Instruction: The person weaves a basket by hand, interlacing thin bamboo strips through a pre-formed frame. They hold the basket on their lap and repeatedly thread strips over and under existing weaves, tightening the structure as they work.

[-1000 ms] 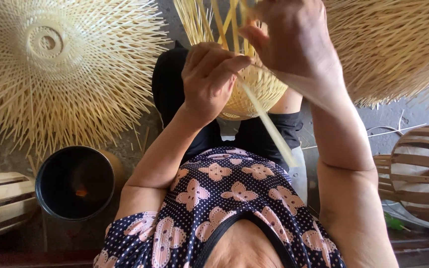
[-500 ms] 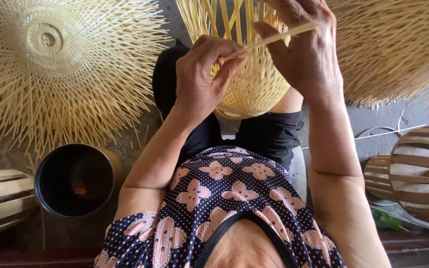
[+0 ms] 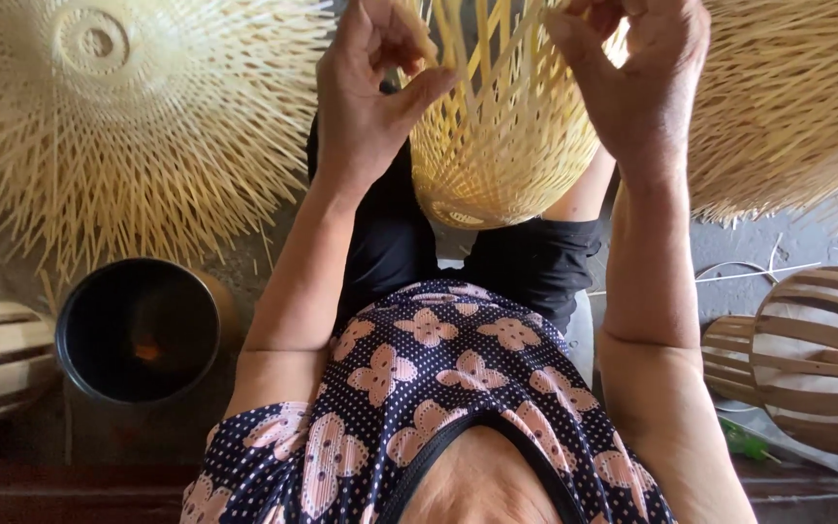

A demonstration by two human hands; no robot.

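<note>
Basket: a rounded, half-woven basket (image 3: 501,146) of thin pale bamboo strips, open lattice above and tight weave toward its closed end; it sits on the lap between the two hands, loose strip ends running up out of view.
Left hand: the left hand (image 3: 375,87) is at the basket's left edge, thumb and fingers pinched shut on one flat strip (image 3: 426,39).
Right hand: the right hand (image 3: 642,78) curls over the right side of the upper lattice, fingertips pressed among the strips; whether it grips one I cannot tell.
Left side: a flat, spiky bamboo disc (image 3: 128,116) with a ringed hub; below it a round black pot (image 3: 138,330), glossy and dark inside.
Right side: a fringed woven shade (image 3: 788,107); lower, a ribbed frame (image 3: 817,359) of broad curved wooden slats.
</note>
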